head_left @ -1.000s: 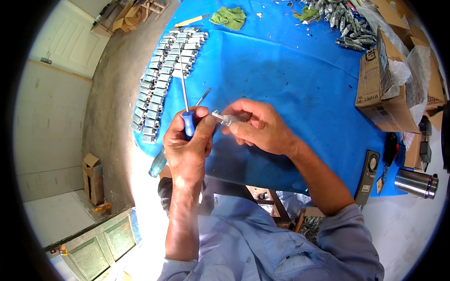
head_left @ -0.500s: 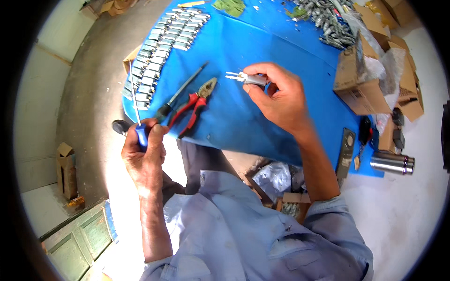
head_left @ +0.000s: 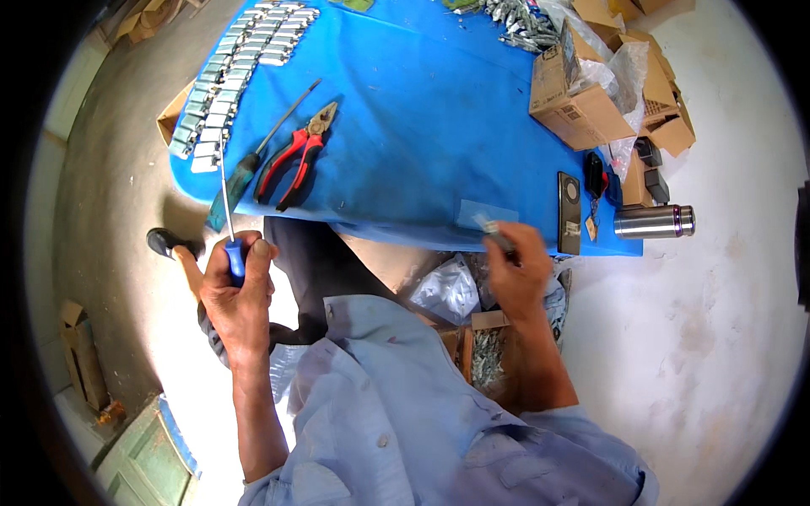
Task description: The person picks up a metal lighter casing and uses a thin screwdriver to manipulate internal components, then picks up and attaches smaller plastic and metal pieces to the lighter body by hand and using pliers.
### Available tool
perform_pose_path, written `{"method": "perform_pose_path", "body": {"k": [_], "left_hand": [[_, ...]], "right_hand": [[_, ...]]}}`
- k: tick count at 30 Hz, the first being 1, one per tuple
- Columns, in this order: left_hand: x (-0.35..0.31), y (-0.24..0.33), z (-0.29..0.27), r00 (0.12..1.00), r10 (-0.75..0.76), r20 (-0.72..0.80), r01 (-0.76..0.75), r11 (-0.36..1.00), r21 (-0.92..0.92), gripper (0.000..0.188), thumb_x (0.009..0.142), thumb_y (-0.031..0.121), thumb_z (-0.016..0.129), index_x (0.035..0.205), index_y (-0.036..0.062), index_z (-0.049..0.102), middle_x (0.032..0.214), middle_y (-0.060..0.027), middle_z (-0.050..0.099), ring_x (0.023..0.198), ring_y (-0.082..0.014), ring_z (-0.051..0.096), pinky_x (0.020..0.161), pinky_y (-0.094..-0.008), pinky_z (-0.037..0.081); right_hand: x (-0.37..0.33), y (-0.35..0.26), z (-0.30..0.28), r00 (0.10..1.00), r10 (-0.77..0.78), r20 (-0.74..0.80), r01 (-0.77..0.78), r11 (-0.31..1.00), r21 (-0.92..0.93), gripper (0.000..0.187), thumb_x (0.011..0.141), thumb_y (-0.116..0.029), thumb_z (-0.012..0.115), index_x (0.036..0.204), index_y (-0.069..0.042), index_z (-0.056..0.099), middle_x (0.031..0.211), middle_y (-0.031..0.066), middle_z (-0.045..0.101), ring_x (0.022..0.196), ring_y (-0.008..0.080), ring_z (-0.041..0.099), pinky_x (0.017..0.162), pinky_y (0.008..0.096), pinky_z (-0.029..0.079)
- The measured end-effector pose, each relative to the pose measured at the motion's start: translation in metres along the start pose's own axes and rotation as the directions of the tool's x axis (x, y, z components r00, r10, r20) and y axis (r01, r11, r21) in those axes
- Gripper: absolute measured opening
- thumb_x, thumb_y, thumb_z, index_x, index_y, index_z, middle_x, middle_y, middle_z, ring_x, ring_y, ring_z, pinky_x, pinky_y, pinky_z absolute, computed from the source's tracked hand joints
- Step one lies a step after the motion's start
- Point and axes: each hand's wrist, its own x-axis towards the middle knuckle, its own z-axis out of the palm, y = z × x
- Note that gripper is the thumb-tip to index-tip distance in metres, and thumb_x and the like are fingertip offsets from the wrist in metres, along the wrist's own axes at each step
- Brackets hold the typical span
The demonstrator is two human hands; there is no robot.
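My left hand (head_left: 242, 314) is closed around the blue handle of a screwdriver (head_left: 235, 263), whose thin shaft points up past the table's near left edge. At the near table edge, my right hand (head_left: 525, 274) pinches a small metal part (head_left: 506, 244). Motion blurs the part, and my fingers cover some of it. Red-and-black pliers (head_left: 291, 164) lie on the blue-covered table (head_left: 396, 126). Beside them is a second screwdriver with a dark green handle (head_left: 234, 192). Several rows of similar metal parts (head_left: 245, 59) line the far left side.
An open cardboard box (head_left: 582, 110) stands at the right, near a heap of metal pieces (head_left: 519, 25). A steel flask (head_left: 654, 222), a flat dark plate (head_left: 569, 212) and keys (head_left: 593, 221) lie at the right corner. Below the edge sits a plastic bag (head_left: 447, 291).
My right hand has come down from above the table to its near edge, still holding the metal part. The left hand keeps the screwdriver upright. The whole view has shifted.
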Motion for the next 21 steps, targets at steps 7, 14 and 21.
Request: {"method": "perform_pose_path", "body": {"k": [7,14,21], "left_hand": [[-0.008,0.005,-0.009,1.0,0.014,0.007,-0.014,0.999,-0.04,0.018,0.098,0.017,0.068,0.107,0.0018,0.066,0.083,-0.0094,0.071,0.049,-0.0026,0.047,0.043,-0.0188,0.035],[-0.01,0.004,-0.001,0.998,-0.054,-0.028,0.054,0.998,-0.02,0.013,0.096,0.012,0.07,0.103,0.0011,0.066,0.077,-0.0079,0.071,0.048,-0.0029,0.049,0.045,-0.0181,0.038],[-0.014,0.008,0.009,0.997,-0.081,0.008,0.08,0.996,0.043,0.013,0.095,0.011,0.071,0.102,0.001,0.067,0.077,-0.0057,0.07,0.051,-0.0025,0.049,0.048,-0.018,0.038]], "right_hand": [[0.01,0.022,0.003,0.993,-0.103,0.058,0.106,0.993,-0.043,0.029,0.081,0.004,0.079,0.106,-0.003,0.068,0.098,0.0129,0.066,0.08,0.0251,0.066,0.066,0.0328,0.054],[0.002,0.02,-0.01,0.997,0.018,0.077,-0.01,0.995,-0.101,0.028,0.081,0.0,0.08,0.107,-0.004,0.07,0.098,0.014,0.068,0.08,0.0265,0.069,0.065,0.0345,0.056],[-0.004,0.035,-0.028,0.991,0.097,0.087,-0.083,0.984,-0.159,0.03,0.081,-0.002,0.08,0.109,-0.004,0.07,0.097,0.0132,0.067,0.077,0.0238,0.068,0.064,0.032,0.054]]}}
